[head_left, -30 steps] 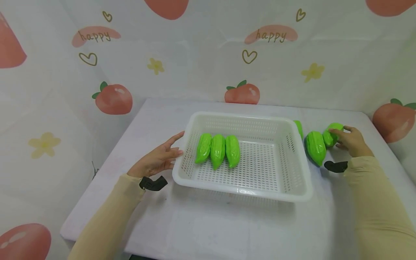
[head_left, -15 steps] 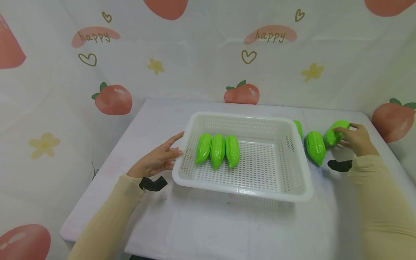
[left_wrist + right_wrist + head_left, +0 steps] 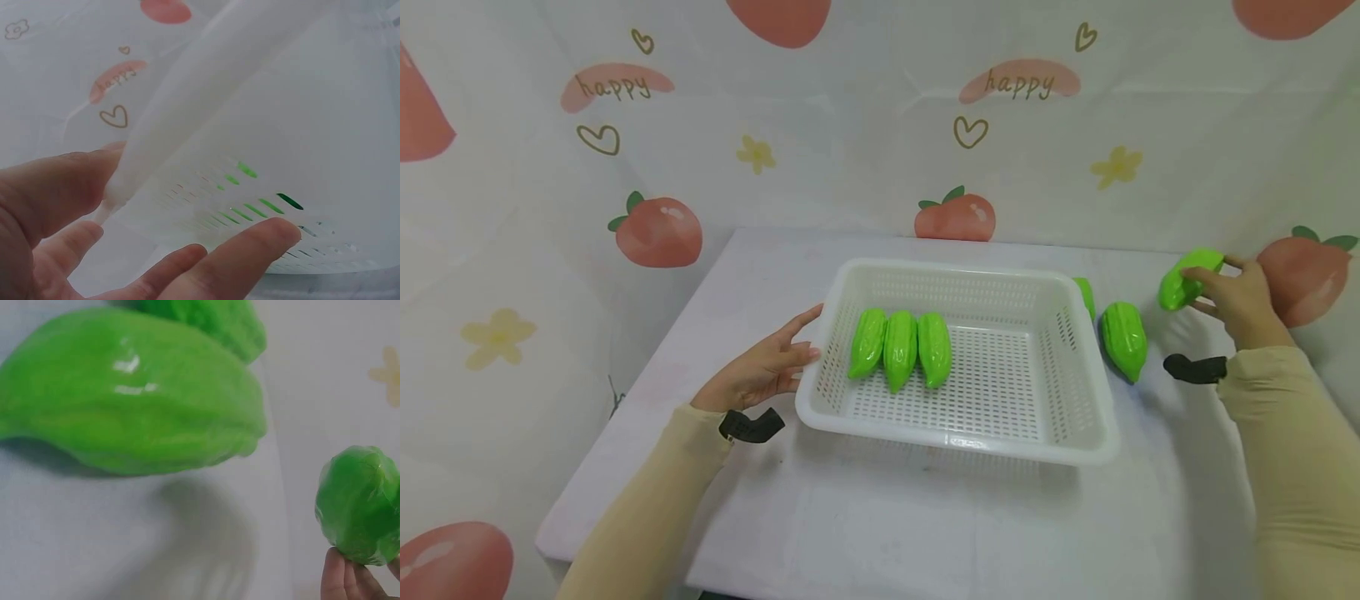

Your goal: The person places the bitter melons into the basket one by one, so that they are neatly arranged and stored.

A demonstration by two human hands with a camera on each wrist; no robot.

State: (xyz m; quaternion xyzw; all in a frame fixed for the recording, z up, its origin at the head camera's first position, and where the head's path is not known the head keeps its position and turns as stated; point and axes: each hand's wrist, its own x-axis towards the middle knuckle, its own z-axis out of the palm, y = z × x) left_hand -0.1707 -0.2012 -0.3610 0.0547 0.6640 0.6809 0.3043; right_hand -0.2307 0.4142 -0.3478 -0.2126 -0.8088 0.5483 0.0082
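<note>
The white perforated plastic basket (image 3: 957,446) stands mid-table with three bright green, ridged bitter melons (image 3: 900,348) side by side at its left. At its left end, my left hand (image 3: 756,371) has its fingers spread, with fingertips at the rim and outer wall; the left wrist view shows the fingers (image 3: 250,250) close against the slotted side. My right hand (image 3: 1246,302) holds another bitter melon (image 3: 1187,279) above the table's far right corner, thumb and fingers around it. One more bitter melon (image 3: 1124,337) lies right of the basket; it fills much of the right wrist view.
Behind the basket's right end shows part of another green bitter melon (image 3: 1085,296), mostly hidden. A printed white cloth backdrop (image 3: 850,125) rises behind and to the left of the white-covered table (image 3: 850,517).
My right hand has lifted the bitter melon from beside the other one and moved it up, away and to the right. My left hand and the basket stay in place.
</note>
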